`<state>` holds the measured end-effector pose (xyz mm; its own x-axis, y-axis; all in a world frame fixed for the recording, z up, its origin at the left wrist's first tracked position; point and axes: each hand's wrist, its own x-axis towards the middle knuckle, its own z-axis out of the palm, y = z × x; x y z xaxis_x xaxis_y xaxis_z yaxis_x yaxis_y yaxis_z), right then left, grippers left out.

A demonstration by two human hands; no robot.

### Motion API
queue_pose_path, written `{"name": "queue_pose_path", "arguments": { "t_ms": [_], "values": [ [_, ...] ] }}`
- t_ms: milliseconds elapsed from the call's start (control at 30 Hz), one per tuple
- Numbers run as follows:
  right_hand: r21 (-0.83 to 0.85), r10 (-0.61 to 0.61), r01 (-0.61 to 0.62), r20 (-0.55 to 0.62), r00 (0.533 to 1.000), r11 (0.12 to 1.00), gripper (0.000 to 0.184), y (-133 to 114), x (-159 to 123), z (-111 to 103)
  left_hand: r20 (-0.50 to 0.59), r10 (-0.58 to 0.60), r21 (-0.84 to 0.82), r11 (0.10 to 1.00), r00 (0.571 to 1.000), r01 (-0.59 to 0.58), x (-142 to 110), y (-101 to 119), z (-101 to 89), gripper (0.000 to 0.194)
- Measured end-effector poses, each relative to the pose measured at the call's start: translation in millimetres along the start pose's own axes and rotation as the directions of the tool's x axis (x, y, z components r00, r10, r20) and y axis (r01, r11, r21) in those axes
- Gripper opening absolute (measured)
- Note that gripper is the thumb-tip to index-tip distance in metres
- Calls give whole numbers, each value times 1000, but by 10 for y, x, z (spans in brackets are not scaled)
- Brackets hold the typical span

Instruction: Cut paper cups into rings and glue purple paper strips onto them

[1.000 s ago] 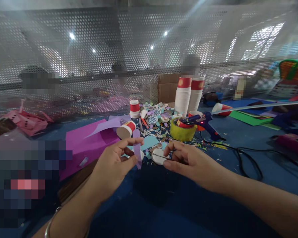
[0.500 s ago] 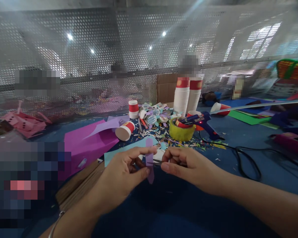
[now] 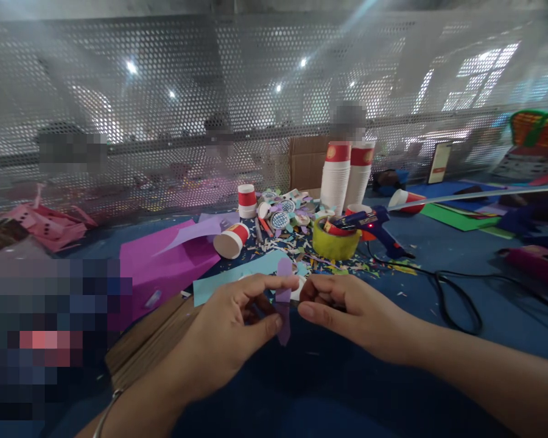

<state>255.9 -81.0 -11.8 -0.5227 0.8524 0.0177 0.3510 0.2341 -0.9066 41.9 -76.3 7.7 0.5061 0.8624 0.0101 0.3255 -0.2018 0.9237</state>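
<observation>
Upright between the fingers of my left hand (image 3: 237, 322) is a light purple paper strip (image 3: 284, 292) with a pointed lower end. The index finger lies across its front and the thumb is at its lower left. Just right of the strip, my right hand (image 3: 347, 313) is closed, thumb near the curled fingers; what it grips is hidden. A white piece (image 3: 296, 287) shows partly behind the strip. Beyond both hands lies a light blue paper sheet (image 3: 228, 277).
A blue glue gun (image 3: 379, 228) rests on a yellow tape roll (image 3: 335, 243), its black cord (image 3: 442, 292) running right. Behind are stacked paper cups (image 3: 335, 182), a tipped cup (image 3: 231, 241) and paper scraps (image 3: 278, 249). Magenta paper (image 3: 164, 261) and cardboard (image 3: 150, 340) lie left.
The purple strip has shifted slightly right and down with my left hand. A thin dark line between the strip and my right fingers no longer shows. The view has shifted slightly.
</observation>
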Motion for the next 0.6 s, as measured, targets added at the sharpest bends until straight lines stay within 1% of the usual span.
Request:
{"name": "queue_pose_path", "arguments": {
  "t_ms": [233, 333, 433, 500, 567, 600],
  "values": [
    [-19, 11, -11, 17, 1000, 1000, 27, -42, -19, 2, -3, 4, 2, 1000, 1000, -4, -17, 29, 9, 50],
    [-44, -12, 12, 2, 1000, 999, 28, -41, -22, 8, -4, -1, 55, 998, 1000, 1, -17, 43, 14, 50],
    [-62, -17, 16, -9, 1000, 998, 28, -39, -13, 0, -22, -9, 122, 992, 1000, 12, -19, 66, -25, 50],
    [-116, -5, 4, -9, 1000, 993, 26, -38, -6, -12, -52, -22, 162, 986, 998, 30, -25, 81, -86, 50],
    [-226, 1, -5, -16, 1000, 974, 22, -35, -5, -18, -71, -60, 205, 976, 996, 74, -34, 80, -163, 50],
    [-295, -1, -6, -21, 1000, 955, 19, -31, -7, -16, -62, -88, 228, 968, 994, 100, -39, 71, -200, 49]
  ]
}}
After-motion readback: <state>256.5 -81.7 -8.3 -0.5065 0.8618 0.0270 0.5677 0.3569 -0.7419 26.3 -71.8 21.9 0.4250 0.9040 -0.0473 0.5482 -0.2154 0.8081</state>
